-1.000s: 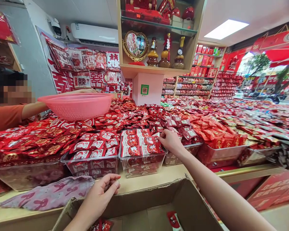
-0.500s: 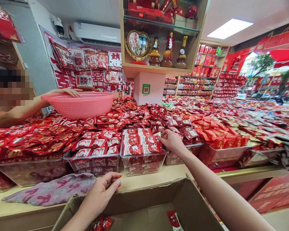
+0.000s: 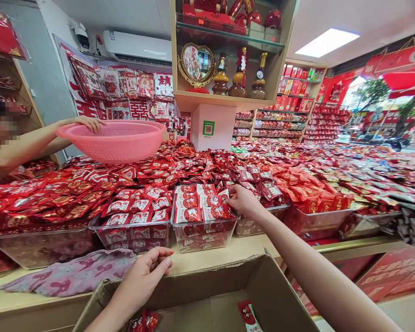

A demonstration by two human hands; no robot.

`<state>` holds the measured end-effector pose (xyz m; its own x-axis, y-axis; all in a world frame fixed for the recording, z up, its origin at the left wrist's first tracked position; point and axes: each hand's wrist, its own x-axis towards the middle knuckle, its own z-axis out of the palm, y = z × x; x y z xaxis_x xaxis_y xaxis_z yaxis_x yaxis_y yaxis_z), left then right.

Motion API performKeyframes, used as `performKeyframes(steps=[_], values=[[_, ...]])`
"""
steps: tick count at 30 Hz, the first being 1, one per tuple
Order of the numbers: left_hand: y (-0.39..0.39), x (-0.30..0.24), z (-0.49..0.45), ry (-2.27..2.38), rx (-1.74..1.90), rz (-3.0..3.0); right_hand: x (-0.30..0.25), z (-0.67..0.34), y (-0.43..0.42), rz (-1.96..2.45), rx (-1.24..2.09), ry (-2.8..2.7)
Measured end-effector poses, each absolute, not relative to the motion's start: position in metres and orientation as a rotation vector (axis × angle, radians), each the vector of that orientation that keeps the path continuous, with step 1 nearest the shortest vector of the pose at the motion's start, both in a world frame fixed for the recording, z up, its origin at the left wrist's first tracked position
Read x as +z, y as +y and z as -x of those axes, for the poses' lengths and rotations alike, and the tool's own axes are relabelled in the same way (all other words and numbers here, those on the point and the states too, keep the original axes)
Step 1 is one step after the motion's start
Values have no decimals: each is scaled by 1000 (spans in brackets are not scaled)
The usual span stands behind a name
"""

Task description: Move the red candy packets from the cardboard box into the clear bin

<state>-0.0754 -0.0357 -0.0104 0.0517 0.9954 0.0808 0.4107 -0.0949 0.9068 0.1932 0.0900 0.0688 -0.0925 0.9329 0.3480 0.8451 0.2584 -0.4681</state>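
My right hand (image 3: 245,201) reaches to the right side of a clear plastic bin (image 3: 203,237). Its thumb and fingers pinch a small red-and-white candy packet (image 3: 224,195) at the edge of the upright rows; the fingertips partly cover it. Similar packets (image 3: 188,214) stand in neat rows in that bin. My left hand (image 3: 154,267) hovers over the near rim of an open cardboard box (image 3: 207,267), fingers loosely curled, thumb apart, nothing visible in it. Inside the box lie a red-and-white packet (image 3: 248,316) at the right and some red packets (image 3: 143,321) partly behind my left forearm.
More clear bins heaped with red packets, such as the left one (image 3: 131,230), line the counter. A pink patterned cloth (image 3: 69,274) lies at the left. Behind, another person's hand (image 3: 88,123) touches a pink plastic basket (image 3: 114,145). A display shelf (image 3: 224,97) overhangs the middle.
The other person's hand and the pink basket have shifted slightly up and left, and that person has leaned left. My hands stay nearly in place; the view has shifted slightly.
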Motion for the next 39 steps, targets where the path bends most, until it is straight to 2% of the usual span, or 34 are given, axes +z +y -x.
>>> performKeyframes(steps=[15,28,39], values=[[-38,-7,74,1461,1025,-1612,75,-209,67,1578,225,-2110],[-37,-9,74,1477,1038,-1627,67,-209,69,1546,472,-2011],[-39,-7,73,1495,1046,-1631,67,-205,71,1570,423,-2047]])
